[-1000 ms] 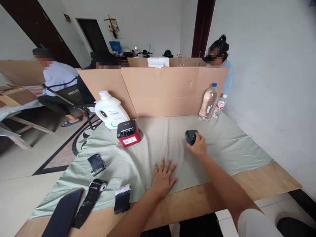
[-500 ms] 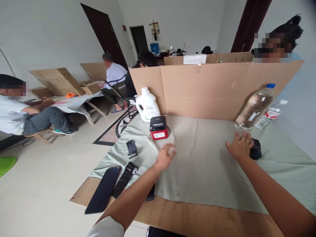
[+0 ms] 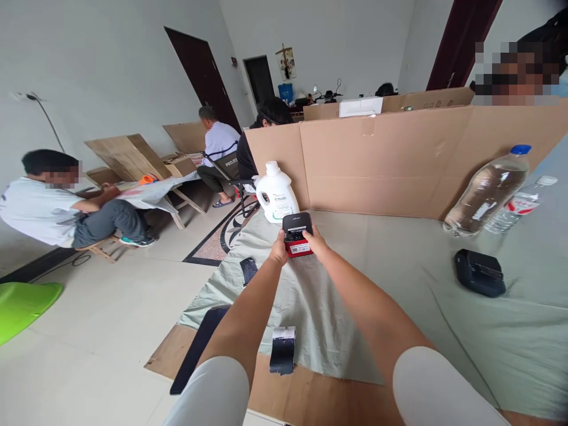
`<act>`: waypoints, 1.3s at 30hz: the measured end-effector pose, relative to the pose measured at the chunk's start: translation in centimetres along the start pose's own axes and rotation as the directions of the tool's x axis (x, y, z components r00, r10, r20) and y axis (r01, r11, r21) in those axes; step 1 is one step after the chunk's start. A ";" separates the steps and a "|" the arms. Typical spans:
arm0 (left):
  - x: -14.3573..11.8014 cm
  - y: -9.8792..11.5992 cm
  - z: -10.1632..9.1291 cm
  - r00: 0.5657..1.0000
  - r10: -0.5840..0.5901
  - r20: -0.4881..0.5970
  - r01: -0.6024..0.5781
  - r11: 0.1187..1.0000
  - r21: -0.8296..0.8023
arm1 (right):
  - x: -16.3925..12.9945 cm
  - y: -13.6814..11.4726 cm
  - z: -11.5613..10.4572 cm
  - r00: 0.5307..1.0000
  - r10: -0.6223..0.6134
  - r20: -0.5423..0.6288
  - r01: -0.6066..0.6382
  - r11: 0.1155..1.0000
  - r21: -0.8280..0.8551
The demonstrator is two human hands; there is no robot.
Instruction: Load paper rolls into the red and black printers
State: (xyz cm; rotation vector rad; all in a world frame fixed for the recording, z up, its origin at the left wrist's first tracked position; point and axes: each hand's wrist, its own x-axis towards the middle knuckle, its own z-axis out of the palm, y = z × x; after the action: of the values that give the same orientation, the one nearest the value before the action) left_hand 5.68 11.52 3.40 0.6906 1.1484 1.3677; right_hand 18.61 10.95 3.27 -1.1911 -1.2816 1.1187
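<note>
A small black-and-red box that looks like a label printer (image 3: 297,225) sits towards the back of the cloth-covered table. My left hand (image 3: 279,249) closes on its left side. On its right side my right hand (image 3: 316,242) grips it, thumb on the front edge. Just behind stands a white jug-like detergent bottle (image 3: 279,198). Near the table's front edge lies a black roll of label tape (image 3: 283,350), and a flat black piece (image 3: 249,270) lies left of my left forearm. Whether the printer is lifted off the cloth, I cannot tell.
A black boxy device (image 3: 479,273) rests on the right, before a large blue-capped bottle (image 3: 490,189) and a smaller water bottle (image 3: 523,204). A cardboard panel (image 3: 381,168) walls off the back. A phone (image 3: 197,349) lies at the front left. Other people sit nearby.
My right hand has left the black device on the right and moved left to the printer. My left hand has moved forward, and both hands now hold the printer.
</note>
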 end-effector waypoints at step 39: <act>-17.1 -10.9 7.7 0.737 0.060 0.673 -0.154 0.985 0.081 | -24.8 3.0 -15.4 0.770 -0.271 -0.578 0.121 0.951 -0.284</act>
State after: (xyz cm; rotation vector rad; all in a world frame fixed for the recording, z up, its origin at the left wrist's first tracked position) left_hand 19.61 -4.72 -0.14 1.2440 0.6142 0.9924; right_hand 34.04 -13.68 -0.89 -1.4021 -1.0012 0.3633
